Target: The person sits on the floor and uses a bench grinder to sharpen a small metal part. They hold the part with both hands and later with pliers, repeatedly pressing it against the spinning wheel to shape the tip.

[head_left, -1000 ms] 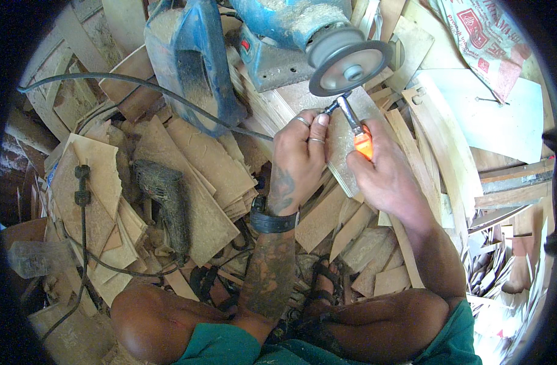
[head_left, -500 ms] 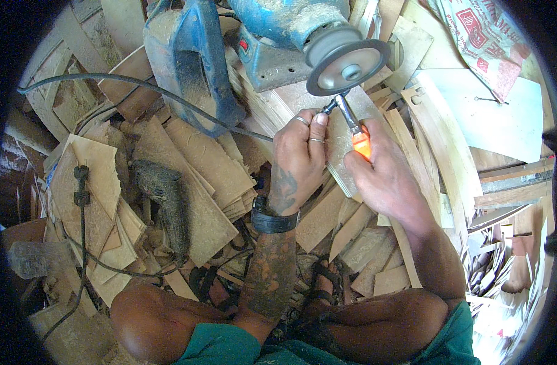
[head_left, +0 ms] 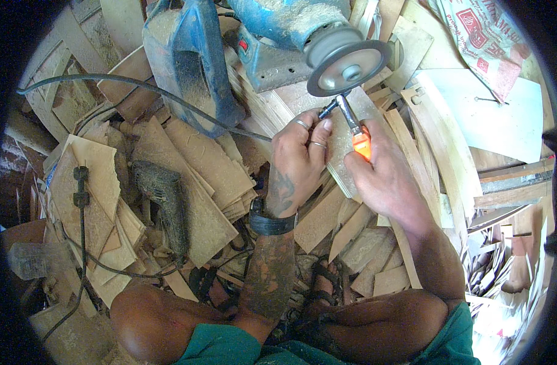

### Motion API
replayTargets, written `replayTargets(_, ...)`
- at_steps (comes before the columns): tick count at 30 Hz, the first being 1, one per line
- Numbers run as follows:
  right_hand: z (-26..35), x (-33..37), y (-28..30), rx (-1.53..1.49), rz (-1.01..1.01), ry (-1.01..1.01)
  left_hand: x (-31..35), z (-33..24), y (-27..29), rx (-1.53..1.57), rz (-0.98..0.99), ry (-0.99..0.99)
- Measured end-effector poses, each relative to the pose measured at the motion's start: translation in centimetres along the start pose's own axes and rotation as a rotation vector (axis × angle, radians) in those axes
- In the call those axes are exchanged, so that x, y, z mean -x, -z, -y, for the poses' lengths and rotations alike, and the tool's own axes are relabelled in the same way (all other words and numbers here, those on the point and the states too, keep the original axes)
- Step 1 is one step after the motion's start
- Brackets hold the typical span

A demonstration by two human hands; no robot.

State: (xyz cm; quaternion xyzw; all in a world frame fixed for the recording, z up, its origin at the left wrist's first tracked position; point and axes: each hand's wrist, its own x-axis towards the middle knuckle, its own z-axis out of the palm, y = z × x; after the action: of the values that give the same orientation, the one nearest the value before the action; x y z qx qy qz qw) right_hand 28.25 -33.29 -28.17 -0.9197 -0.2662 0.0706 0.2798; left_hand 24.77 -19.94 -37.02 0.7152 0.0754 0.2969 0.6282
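Note:
My right hand (head_left: 380,173) is wrapped round orange-handled pliers (head_left: 349,115). The jaws meet a small dark metal rod (head_left: 329,109), just below the rim of the grey grinding wheel (head_left: 346,72). At the rod's other end are the curled fingers of my left hand (head_left: 300,155), index finger against it and thumb lying just beneath. Rings and a black wristband show on that hand and wrist. The wheel sits on the shaft of a dusty blue motor (head_left: 272,30); whether it spins I cannot tell.
A stack of thin wood boards (head_left: 294,97) lies under the motor. Left are a blue machine housing (head_left: 193,67), a black cable (head_left: 169,97), a dusty dark power tool (head_left: 166,201) and a plug (head_left: 81,185). Wood offcuts (head_left: 333,222) cover the floor; a printed sack (head_left: 485,48) lies far right.
My left fingers have shifted slightly, the thumb sliding down and baring more of the rod's end. The rod's tilt differs a little. My right hand and the pliers stay nearly still.

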Motion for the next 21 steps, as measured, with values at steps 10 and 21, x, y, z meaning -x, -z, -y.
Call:
replayTargets(10, -0.3, 0.03, 0.04, 0.025, -0.01, 0.026, -0.45, -0.3, 0.52, -0.067, 0.046, -0.031)
replayTargets(21, -0.03, -0.04, 0.44, 0.046, -0.005, 0.026, -0.91, -0.29, 0.68, -0.093, 0.099, -0.051)
